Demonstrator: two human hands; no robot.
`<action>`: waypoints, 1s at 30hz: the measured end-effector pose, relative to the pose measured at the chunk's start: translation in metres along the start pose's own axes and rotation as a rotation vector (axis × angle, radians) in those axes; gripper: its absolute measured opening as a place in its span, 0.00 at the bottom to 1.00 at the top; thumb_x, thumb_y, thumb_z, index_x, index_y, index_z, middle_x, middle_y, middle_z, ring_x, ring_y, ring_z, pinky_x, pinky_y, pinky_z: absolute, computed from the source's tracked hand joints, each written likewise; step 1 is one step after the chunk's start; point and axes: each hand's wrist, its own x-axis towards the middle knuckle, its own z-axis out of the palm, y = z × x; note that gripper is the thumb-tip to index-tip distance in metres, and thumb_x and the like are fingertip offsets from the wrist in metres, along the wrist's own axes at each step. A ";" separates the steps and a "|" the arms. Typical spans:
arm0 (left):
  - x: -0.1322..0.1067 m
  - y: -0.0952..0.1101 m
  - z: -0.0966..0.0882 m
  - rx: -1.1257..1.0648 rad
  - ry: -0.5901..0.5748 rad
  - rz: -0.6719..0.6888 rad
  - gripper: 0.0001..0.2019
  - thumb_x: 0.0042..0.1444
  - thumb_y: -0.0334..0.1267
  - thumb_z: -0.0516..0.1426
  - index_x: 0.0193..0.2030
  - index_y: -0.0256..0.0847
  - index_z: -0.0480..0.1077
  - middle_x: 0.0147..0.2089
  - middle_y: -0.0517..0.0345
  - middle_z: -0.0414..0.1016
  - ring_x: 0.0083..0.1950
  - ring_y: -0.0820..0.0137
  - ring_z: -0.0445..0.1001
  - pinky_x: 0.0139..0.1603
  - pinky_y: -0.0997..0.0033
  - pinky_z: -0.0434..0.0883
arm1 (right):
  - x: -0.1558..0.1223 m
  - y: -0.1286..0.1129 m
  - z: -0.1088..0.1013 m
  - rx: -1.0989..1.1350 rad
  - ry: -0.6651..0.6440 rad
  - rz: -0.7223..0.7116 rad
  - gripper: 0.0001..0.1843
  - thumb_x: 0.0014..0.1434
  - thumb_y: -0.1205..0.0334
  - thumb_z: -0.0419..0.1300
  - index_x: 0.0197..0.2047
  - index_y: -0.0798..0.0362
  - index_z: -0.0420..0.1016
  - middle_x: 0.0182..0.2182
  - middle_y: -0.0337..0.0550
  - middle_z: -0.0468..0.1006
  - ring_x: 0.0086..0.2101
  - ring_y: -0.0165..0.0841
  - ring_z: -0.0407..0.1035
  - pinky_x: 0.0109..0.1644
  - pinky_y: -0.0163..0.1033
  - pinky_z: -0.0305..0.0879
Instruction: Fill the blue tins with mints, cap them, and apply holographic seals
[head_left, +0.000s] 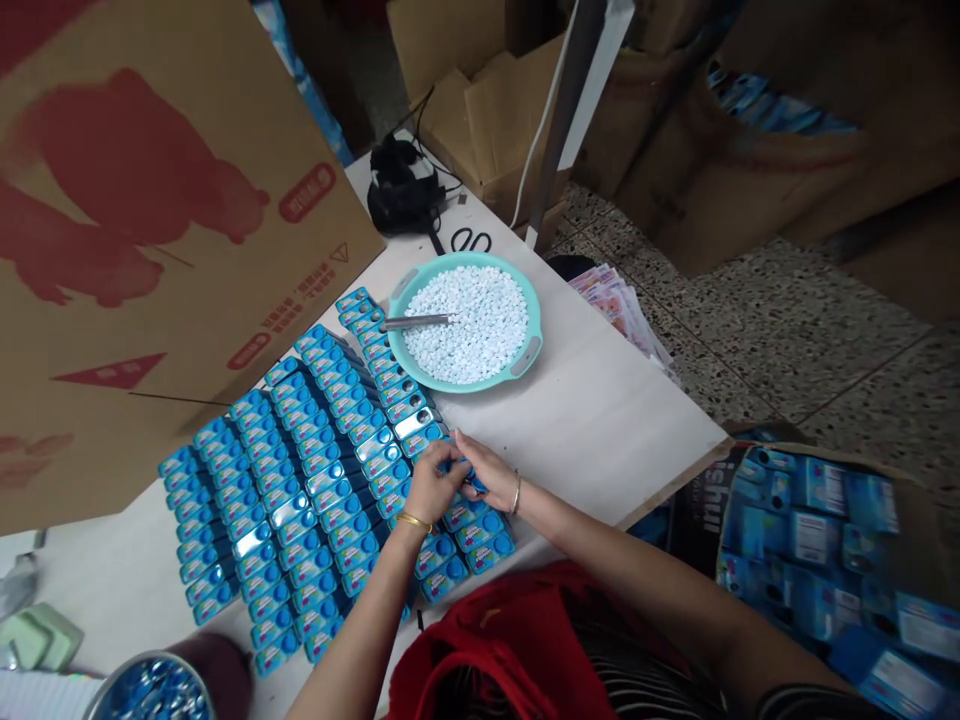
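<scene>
Over the right-hand row of tins, my left hand [435, 485] has its fingers curled at a blue tin [474, 486]. My right hand [492, 475] closes round the same tin from the other side; the fingers partly hide it. Several long rows of small blue tins [322, 490] stand packed side by side on the table. At the far end of the right-hand row, some tins show a dark round opening [422, 417]. Just beyond my hands sits a teal bowl [534, 335] full of small white tablets [472, 340], with a metal tube-like tool [416, 322] resting in it.
A large cardboard box [187, 350] borders the rows on the left. Black-handled scissors [471, 240] and a dark device [405, 190] lie behind the bowl. A container of shiny blue pieces [157, 690] stands lower left. At right, below table level, a box holds blue packs [817, 520].
</scene>
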 end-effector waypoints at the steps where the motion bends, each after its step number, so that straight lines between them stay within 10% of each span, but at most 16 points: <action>1: 0.002 -0.001 -0.002 -0.030 0.022 -0.019 0.09 0.53 0.42 0.59 0.29 0.39 0.72 0.35 0.56 0.73 0.38 0.69 0.72 0.44 0.67 0.70 | 0.001 0.000 0.002 -0.003 0.002 0.004 0.30 0.54 0.34 0.57 0.49 0.48 0.65 0.19 0.28 0.65 0.11 0.21 0.54 0.13 0.27 0.40; 11: 0.028 -0.001 -0.012 0.166 0.221 0.180 0.09 0.59 0.38 0.54 0.40 0.43 0.76 0.36 0.55 0.78 0.39 0.68 0.75 0.44 0.67 0.70 | 0.025 -0.017 0.008 0.037 0.036 -0.081 0.33 0.53 0.33 0.57 0.48 0.53 0.69 0.15 0.29 0.65 0.12 0.22 0.55 0.15 0.28 0.42; 15: 0.038 -0.009 -0.020 0.381 0.365 -0.028 0.09 0.59 0.36 0.52 0.38 0.40 0.73 0.35 0.53 0.77 0.36 0.67 0.74 0.40 0.69 0.69 | 0.029 -0.020 0.005 0.031 0.073 -0.061 0.29 0.57 0.37 0.55 0.47 0.55 0.70 0.16 0.31 0.66 0.12 0.22 0.54 0.15 0.29 0.40; 22: 0.083 -0.006 -0.045 0.788 0.036 -0.422 0.07 0.55 0.41 0.56 0.37 0.42 0.71 0.38 0.50 0.77 0.42 0.60 0.75 0.37 0.67 0.66 | 0.021 -0.019 0.000 0.159 0.007 0.070 0.22 0.61 0.54 0.51 0.54 0.57 0.66 0.20 0.33 0.67 0.14 0.24 0.55 0.16 0.31 0.40; 30: 0.103 -0.002 -0.057 0.917 -0.170 -0.575 0.20 0.55 0.56 0.55 0.34 0.39 0.75 0.43 0.39 0.77 0.47 0.50 0.74 0.41 0.60 0.68 | 0.019 -0.016 -0.003 0.052 -0.053 0.010 0.29 0.58 0.39 0.55 0.52 0.54 0.67 0.20 0.32 0.68 0.13 0.22 0.53 0.16 0.30 0.38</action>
